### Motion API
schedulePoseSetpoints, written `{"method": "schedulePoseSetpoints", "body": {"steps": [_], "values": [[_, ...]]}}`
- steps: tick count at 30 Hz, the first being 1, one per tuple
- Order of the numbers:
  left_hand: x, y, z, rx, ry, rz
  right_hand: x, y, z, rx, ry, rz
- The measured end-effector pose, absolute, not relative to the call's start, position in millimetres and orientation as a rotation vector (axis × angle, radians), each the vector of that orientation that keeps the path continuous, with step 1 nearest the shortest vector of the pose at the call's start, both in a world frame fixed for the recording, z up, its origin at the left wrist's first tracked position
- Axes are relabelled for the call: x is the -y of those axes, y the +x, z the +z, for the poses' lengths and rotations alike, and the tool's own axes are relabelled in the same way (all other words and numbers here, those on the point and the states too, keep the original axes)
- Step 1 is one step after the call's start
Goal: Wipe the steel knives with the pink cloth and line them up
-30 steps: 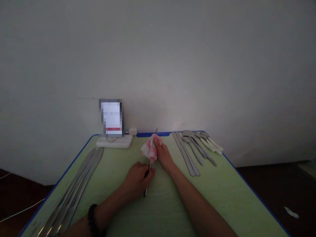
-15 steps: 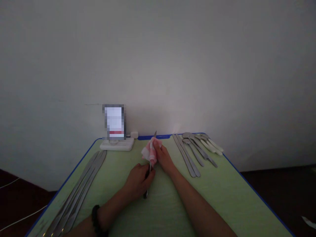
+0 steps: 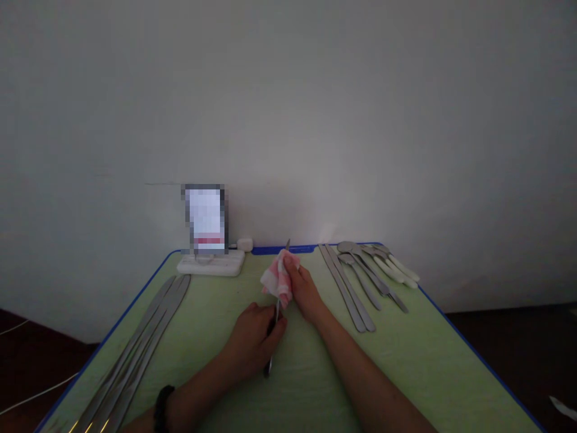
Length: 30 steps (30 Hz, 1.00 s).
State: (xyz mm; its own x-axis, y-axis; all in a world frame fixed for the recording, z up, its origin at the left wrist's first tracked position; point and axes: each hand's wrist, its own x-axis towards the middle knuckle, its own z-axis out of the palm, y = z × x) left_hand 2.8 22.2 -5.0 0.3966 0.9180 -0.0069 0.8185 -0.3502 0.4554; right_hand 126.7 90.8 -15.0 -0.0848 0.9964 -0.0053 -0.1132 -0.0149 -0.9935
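My left hand (image 3: pixel 256 335) is closed around the handle of a thin metal knife (image 3: pixel 276 320) that lies pointing away from me on the green table (image 3: pixel 216 313). My right hand (image 3: pixel 304 291) pinches a pink and white checked cloth (image 3: pixel 278 278) around the upper part of the same knife. The knife's tip pokes out beyond the cloth near the table's far edge. A dark bead bracelet (image 3: pixel 161 406) sits on my left wrist.
Several long metal knives (image 3: pixel 139 346) lie in a row at the left. More knives and spoons (image 3: pixel 367 276), some with white handles, lie at the right. A blurred screen (image 3: pixel 205 219) stands on a white stand (image 3: pixel 210 263) against the wall. Blue trim edges the table.
The hands, cloth and knife stay in nearly the same grip; the cloth has shifted slightly along the blade. The view has drifted a little.
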Motion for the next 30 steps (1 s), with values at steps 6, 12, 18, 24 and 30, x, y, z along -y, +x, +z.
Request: {"method": "schedulePoseSetpoints", "body": {"steps": [6, 12, 18, 24, 30], "values": [[-21.5, 2.2, -6.4, -1.478, 2.296, 0.356, -90.1, 128.4, -17.0, 1.241, -1.147, 1.254], [-20.1, 2.0, -5.1, -1.472, 2.329, 0.345, -84.9, 127.4, -15.1, 1.257, -1.140, 1.233], [-17.9, 2.6, -1.6, -1.475, 2.375, 0.317, -81.7, 127.4, -15.7, 1.260, -1.108, 1.226], [-19.0, 2.3, -2.7, -1.432, 2.343, 0.362, -83.1, 126.9, -15.5, 1.236, -1.117, 1.290], [-19.9, 1.3, -6.5, -1.478, 2.304, 0.367, -90.5, 126.1, -23.1, 1.123, -1.042, 1.403]]}}
